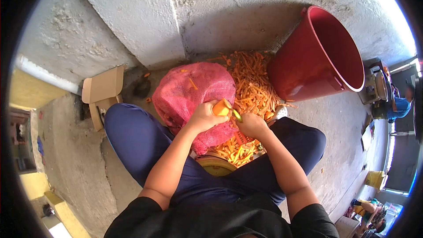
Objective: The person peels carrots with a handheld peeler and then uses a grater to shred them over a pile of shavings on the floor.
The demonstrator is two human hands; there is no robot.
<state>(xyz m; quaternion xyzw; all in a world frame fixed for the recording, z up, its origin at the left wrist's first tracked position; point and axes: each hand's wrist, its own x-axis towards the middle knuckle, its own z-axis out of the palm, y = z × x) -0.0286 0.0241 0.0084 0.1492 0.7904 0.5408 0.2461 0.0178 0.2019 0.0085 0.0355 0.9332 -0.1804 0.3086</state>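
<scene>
My left hand (205, 118) is wrapped round an orange carrot (221, 107), whose thick end points up and right. Just to its right, my right hand (252, 125) is closed on a peeler with a green part (237, 115) showing near the carrot. A pink mesh sack (191, 92) bulges behind and left of my left hand. Orange peelings (253, 83) lie heaped beyond my hands, and more of them show below, between my legs. Beneath the hands is the rim of a yellowish round container (213, 166).
A large red bin (304, 59) leans at the back right by the wall. An open cardboard box (103, 86) stands at the left. At the far right are a person in blue (400, 105), another person (374, 213) and a yellow bucket (374, 179).
</scene>
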